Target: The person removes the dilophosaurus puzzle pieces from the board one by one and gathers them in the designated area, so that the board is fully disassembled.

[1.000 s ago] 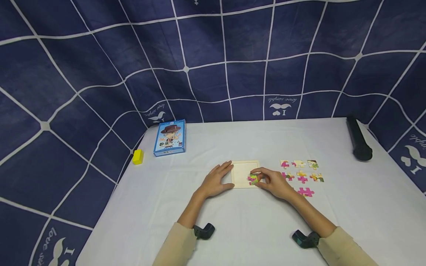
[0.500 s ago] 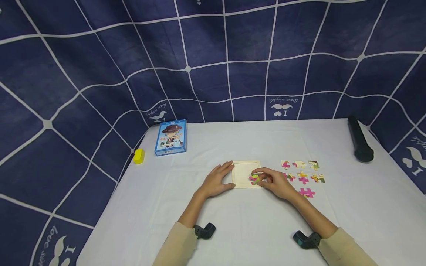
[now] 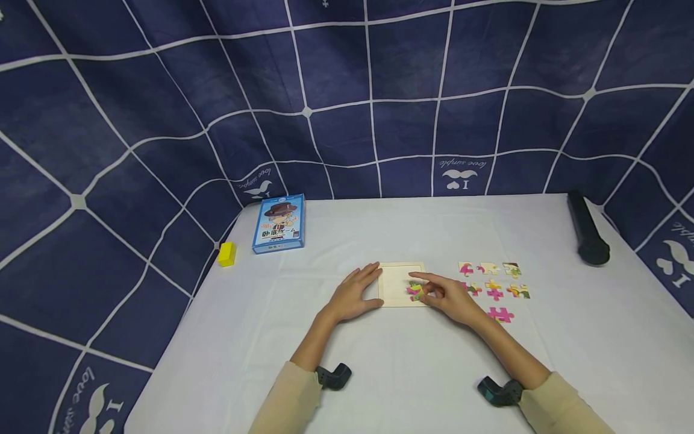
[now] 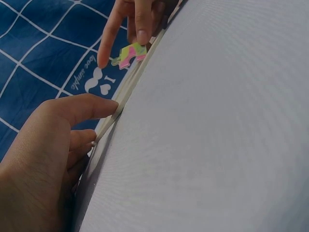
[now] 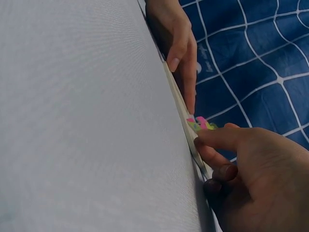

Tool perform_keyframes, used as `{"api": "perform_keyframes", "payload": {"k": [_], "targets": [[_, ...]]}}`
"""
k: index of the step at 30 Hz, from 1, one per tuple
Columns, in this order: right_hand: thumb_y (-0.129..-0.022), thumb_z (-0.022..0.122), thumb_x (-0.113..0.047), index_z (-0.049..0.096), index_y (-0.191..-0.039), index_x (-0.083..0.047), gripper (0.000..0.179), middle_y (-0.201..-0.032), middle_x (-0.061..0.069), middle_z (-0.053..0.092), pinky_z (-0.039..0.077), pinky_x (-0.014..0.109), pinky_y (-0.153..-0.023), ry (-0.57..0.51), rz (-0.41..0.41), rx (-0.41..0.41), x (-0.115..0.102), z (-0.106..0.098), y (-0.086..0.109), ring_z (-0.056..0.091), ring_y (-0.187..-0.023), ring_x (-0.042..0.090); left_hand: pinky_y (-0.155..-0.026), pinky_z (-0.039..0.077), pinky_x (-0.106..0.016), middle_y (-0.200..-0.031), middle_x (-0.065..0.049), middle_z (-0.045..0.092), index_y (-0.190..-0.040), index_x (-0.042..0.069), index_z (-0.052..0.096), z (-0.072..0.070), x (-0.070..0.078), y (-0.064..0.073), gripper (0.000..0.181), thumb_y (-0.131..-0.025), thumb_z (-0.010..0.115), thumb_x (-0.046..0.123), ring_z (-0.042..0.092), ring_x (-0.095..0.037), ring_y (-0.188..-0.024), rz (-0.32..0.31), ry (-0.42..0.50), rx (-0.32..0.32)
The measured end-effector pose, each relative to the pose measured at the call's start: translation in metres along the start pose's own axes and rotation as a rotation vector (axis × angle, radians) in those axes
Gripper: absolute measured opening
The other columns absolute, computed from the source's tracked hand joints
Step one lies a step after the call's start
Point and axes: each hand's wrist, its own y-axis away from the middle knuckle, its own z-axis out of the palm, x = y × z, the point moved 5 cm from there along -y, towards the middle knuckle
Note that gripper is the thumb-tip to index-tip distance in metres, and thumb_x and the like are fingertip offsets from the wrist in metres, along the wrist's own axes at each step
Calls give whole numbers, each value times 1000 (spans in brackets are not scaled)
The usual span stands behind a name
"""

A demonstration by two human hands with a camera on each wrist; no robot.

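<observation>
A shallow light wooden puzzle tray (image 3: 391, 284) lies on the white table in the head view. My left hand (image 3: 349, 296) rests at its left edge, fingers and thumb spread and touching the rim. Over the tray's lower right part, my right hand (image 3: 449, 298) pinches a pink and green jigsaw piece (image 3: 414, 292), its index finger stretched out. In the left wrist view the piece (image 4: 131, 54) looks tilted and raised above the tray's edge. The right wrist view shows the same piece (image 5: 200, 123) beyond the right thumb; the fingers partly hide it.
Several loose jigsaw pieces (image 3: 494, 290) lie in rows right of the tray. A blue game box (image 3: 279, 224) and a yellow block (image 3: 226, 254) stand at the far left. A black cylindrical object (image 3: 587, 229) lies at the far right. Behind hangs a dark blue gridded cloth (image 3: 401, 126).
My right index finger has straightened away from the jigsaw piece, which shifts only slightly within the tray's lower right. The left hand stays at the tray's edge.
</observation>
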Motion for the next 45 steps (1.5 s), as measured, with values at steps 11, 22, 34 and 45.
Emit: {"api": "perform_keyframes", "payload": {"k": [11, 22, 34, 45], "targets": [[-82, 65, 3, 61, -121, -4, 40, -81, 11, 60, 30, 19, -47, -20, 56, -22, -39, -11, 4, 39, -57, 15, -112, 13, -30, -150, -1, 26, -143, 10, 35, -1, 2, -1, 74, -82, 60, 43, 22, -16, -137, 3, -3, -1], [-83, 64, 2, 59, -122, -2, 39, -85, 13, 60, 29, 20, -46, -27, 59, 8, -43, -20, 9, 35, -54, 12, -112, 12, -29, -150, 0, 25, -143, 11, 35, 1, 2, -2, 75, -81, 60, 44, 22, -15, -137, -1, -1, -6], [-82, 69, -6, 59, -124, -14, 44, -75, 2, 52, 29, 22, -36, 53, 58, 143, 1, -74, 46, 32, -44, 5, -112, 11, -29, -150, 0, 25, -143, 11, 34, 2, 1, -2, 74, -82, 60, 44, 22, -14, -137, -9, -4, -4], [-84, 67, -10, 56, -126, -10, 43, -86, 8, 53, 29, 26, -41, 229, 210, 159, 25, -140, 109, 33, -49, 9, -112, 13, -31, -150, -2, 26, -143, 10, 35, 1, 0, 0, 74, -83, 59, 44, 23, -16, -136, 1, 6, 6]]}}
